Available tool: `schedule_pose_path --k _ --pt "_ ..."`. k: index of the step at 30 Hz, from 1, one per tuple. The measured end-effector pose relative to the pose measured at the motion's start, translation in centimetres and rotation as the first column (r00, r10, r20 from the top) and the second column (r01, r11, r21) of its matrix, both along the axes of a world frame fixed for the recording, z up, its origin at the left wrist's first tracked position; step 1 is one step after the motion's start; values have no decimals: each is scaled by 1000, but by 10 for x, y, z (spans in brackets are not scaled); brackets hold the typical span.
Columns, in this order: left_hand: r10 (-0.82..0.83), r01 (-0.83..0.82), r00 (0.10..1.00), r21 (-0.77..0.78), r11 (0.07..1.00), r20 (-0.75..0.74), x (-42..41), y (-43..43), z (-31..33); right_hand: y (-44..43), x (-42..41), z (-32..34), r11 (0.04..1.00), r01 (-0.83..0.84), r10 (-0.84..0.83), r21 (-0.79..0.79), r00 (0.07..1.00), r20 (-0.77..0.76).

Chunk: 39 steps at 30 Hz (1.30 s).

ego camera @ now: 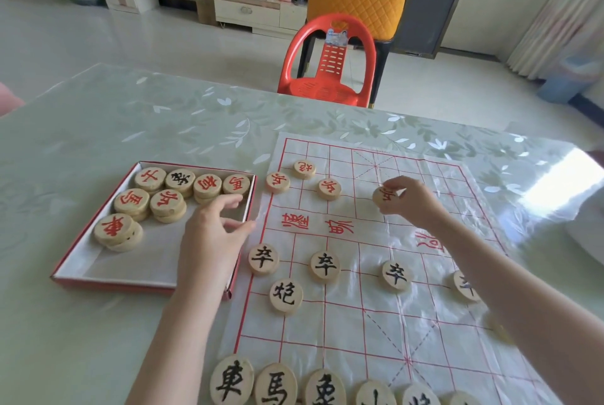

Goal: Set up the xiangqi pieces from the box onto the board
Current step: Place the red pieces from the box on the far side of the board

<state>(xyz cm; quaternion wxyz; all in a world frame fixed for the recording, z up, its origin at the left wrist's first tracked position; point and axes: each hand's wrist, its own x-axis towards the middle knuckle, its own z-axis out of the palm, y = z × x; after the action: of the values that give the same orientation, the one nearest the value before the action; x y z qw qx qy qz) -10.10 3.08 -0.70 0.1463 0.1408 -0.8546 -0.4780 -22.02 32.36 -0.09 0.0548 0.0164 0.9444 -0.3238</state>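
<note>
Black side (324, 266) nearly laid out near edge of board (425, 323). Red soldier (385, 197) pinched in right hand (412, 202), lowered onto far soldier row. Left hand (214, 231) spread loose over box (157, 241), clamped on nothing. Roughly a dozen pieces (170, 198) left inside, mostly red.

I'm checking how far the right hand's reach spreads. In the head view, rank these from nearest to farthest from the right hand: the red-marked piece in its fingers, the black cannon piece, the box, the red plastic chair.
1. The red-marked piece, held in the right hand.
2. The black cannon piece, lower left on the board.
3. The box, far left on the table.
4. The red plastic chair, beyond the table.
</note>
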Motion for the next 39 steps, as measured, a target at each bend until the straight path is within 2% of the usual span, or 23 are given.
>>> schedule_pose_path --k 4,8,10,12,16,19,24,28,30,32,35,36,39 --pt "10 -10 1000 19 1000 14 0 -4 -1 6 -4 -9 1000 2 -3 -30 1000 -15" --pt "27 -27 1000 -1 1000 15 0 -11 -2 8 -2 -13 999 -8 8 39 1000 -6" --pt "49 -49 998 -19 999 25 0 -16 -4 5 2 -12 997 -3 6 71 999 -45" --pt "73 -71 997 -52 996 32 -2 -21 -7 -6 10 -7 999 -20 25 38 992 -127" --pt "105 -100 994 -194 976 15 -25 -35 -11 -39 39 7 981 -192 189 1 965 -182" --pt "101 -77 994 -392 917 40 -52 -53 -12 -56 59 10 958 -286 283 12 938 -200" --pt "115 15 977 -594 805 180 -69 -67 -14 -69 73 17 949 -309 291 -68 937 -192" --pt "129 30 970 -628 777 206 -70 -62 -10 -71 76 18 951 -298 280 -87 943 -180" --pt "137 -11 976 -590 808 169 -63 -60 -4 -72 78 17 950 -295 274 -106 945 -178" --pt "134 -98 990 -460 882 46 -46 -55 4 -75 79 17 947 -296 271 -128 945 -182" --pt "117 -121 992 -63 991 -52 -6 -40 18 -89 76 18 942 -301 271 -149 943 -191" --pt "114 -112 992 43 993 -46 6 -35 19 -96 73 18 940 -308 276 -146 940 -202" --pt "105 -101 994 204 974 -11 29 -30 14 -127 60 18 932 -340 309 -128 927 -214"
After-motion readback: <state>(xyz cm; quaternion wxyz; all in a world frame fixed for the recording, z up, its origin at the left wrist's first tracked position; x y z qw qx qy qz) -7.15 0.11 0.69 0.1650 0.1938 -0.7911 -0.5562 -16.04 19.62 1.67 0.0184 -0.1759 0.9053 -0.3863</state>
